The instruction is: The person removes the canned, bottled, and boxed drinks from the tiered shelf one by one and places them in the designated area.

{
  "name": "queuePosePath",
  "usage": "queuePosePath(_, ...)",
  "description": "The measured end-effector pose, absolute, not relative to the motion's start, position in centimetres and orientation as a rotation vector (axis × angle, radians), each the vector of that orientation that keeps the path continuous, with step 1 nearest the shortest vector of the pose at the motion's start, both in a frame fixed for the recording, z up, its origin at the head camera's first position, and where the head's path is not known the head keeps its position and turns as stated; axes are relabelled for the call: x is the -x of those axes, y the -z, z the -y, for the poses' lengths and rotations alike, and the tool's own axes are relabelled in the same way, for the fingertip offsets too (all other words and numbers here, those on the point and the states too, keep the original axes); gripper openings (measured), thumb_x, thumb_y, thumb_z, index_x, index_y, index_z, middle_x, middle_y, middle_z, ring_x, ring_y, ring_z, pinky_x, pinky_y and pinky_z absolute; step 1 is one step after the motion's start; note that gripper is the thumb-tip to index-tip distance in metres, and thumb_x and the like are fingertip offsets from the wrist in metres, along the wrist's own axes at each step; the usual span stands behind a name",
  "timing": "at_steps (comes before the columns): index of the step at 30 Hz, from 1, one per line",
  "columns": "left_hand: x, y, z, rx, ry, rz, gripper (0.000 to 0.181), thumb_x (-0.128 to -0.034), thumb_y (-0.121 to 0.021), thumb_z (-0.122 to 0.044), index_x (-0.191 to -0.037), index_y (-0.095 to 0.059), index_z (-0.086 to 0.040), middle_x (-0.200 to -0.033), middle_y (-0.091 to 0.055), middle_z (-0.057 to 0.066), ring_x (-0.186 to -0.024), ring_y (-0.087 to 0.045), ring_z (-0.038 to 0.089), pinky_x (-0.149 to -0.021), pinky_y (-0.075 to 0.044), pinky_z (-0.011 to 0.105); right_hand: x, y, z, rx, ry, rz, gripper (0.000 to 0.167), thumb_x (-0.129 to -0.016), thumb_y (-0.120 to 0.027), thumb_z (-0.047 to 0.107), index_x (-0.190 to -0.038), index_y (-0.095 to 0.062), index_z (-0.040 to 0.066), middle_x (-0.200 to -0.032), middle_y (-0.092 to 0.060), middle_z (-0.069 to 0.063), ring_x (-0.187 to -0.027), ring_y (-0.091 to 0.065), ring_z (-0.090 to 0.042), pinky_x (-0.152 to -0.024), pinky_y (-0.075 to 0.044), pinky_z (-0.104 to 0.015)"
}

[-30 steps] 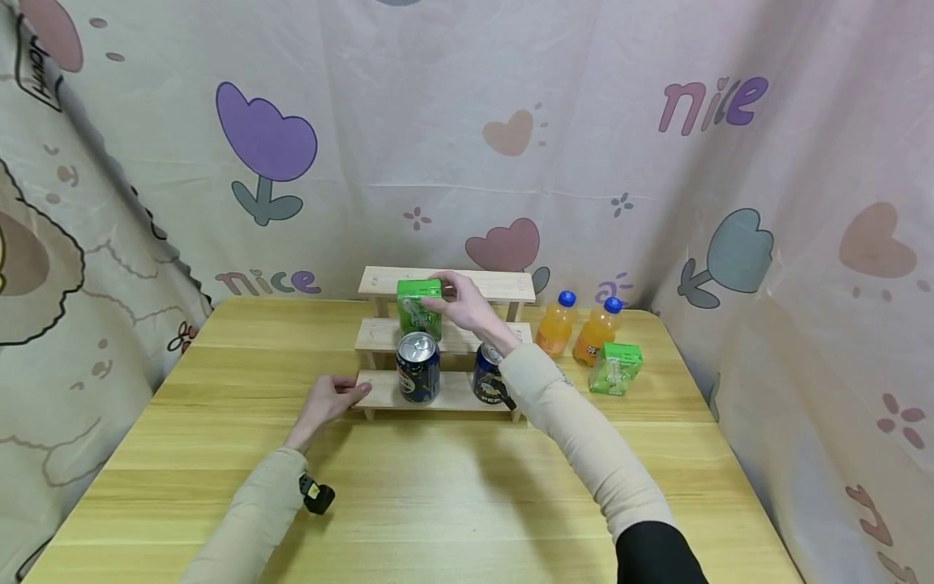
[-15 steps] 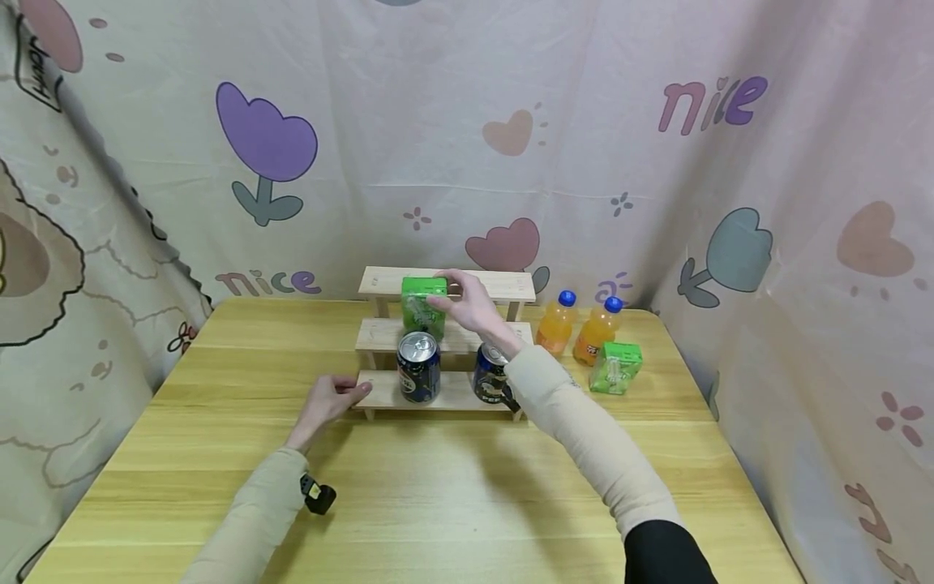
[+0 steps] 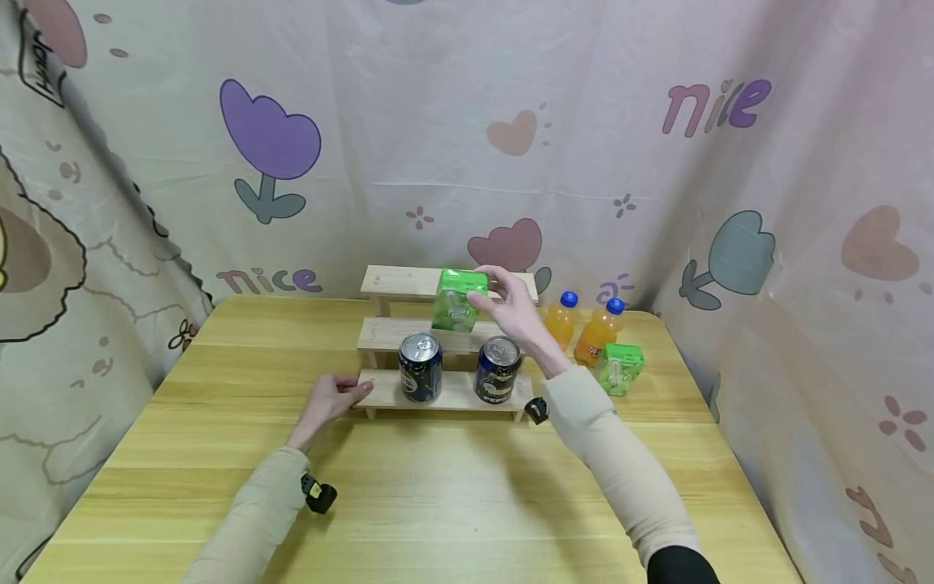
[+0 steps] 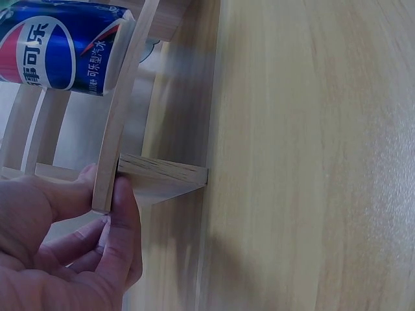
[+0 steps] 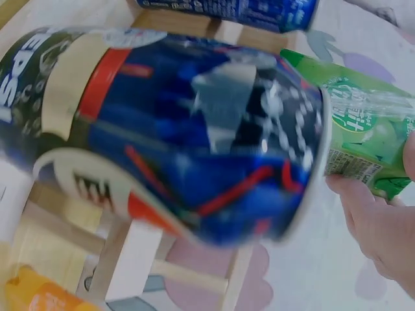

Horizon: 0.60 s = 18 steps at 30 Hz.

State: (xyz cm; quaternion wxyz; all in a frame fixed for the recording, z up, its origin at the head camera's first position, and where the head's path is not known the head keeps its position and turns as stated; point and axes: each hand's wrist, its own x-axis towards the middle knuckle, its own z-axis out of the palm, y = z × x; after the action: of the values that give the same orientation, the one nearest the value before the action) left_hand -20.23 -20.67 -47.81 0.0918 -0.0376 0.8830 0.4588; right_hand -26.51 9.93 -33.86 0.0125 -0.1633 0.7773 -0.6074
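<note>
My right hand (image 3: 512, 308) pinches a green drink carton (image 3: 460, 302) above the middle step of the wooden three-step rack (image 3: 387, 332). In the right wrist view, the carton (image 5: 363, 123) sits between thumb and fingers, partly behind a blue Pepsi can (image 5: 194, 129). My left hand (image 3: 332, 397) holds the left end of the bottom step; the left wrist view shows thumb and fingers gripping the board's end (image 4: 107, 175). On that bottom step stand two dark blue cans, a left can (image 3: 420, 369) and a right can (image 3: 498, 371), both upright and apart.
Right of the rack, two orange drink bottles with blue caps, a nearer bottle (image 3: 597, 334) and a farther bottle (image 3: 560, 320), stand on the wooden table (image 3: 409, 503). A second green carton (image 3: 620, 369) is in front of them. A patterned curtain (image 3: 409, 105) hangs behind.
The right hand has moved right along the middle step with the green carton, which now looks raised. The right can has come into fuller view. My left hand stays at the rack.
</note>
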Motion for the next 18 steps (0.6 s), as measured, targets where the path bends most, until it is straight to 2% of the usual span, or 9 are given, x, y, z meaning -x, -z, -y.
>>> queuePosePath(6,20.2,47.8,20.6,0.121,-1.366,-2.619,0.053,-0.0994,-0.064,-0.030,-0.125,-0.058,0.016,-0.119,-0.067,0.034,-0.100,-0.071,0.038,-0.091,-0.058,0.047,25.7,34.1,-12.4,0.543,1.961,-2.432,0.038,-0.098,-0.061,0.000,-0.135,-0.052,-0.003,-0.133,-0.053,-0.021,-0.128,-0.056,-0.033,-0.087,-0.052,-0.018)
queuePosePath(13,20.2,47.9,20.7,0.102,-1.375,-2.627,0.051,-0.0992,-0.065,-0.029,-0.123,-0.060,0.016,-0.116,-0.068,0.034,-0.097,-0.071,0.036,-0.090,-0.058,0.047,24.9,34.8,-15.4,0.479,2.070,-2.455,0.041,-0.098,-0.058,-0.001,-0.138,-0.049,-0.004,-0.133,-0.056,-0.017,-0.115,-0.056,-0.010,-0.091,-0.050,-0.015)
queuePosePath(18,20.2,47.9,20.7,0.094,-1.375,-2.637,0.051,-0.0992,-0.065,-0.029,-0.123,-0.060,0.016,-0.115,-0.069,0.034,-0.097,-0.071,0.036,-0.089,-0.058,0.047,24.4,35.2,-17.4,0.394,2.144,-2.459,0.043,-0.098,-0.057,-0.003,-0.140,-0.047,-0.004,-0.135,-0.054,-0.012,-0.117,-0.054,-0.006,-0.097,-0.048,-0.014)
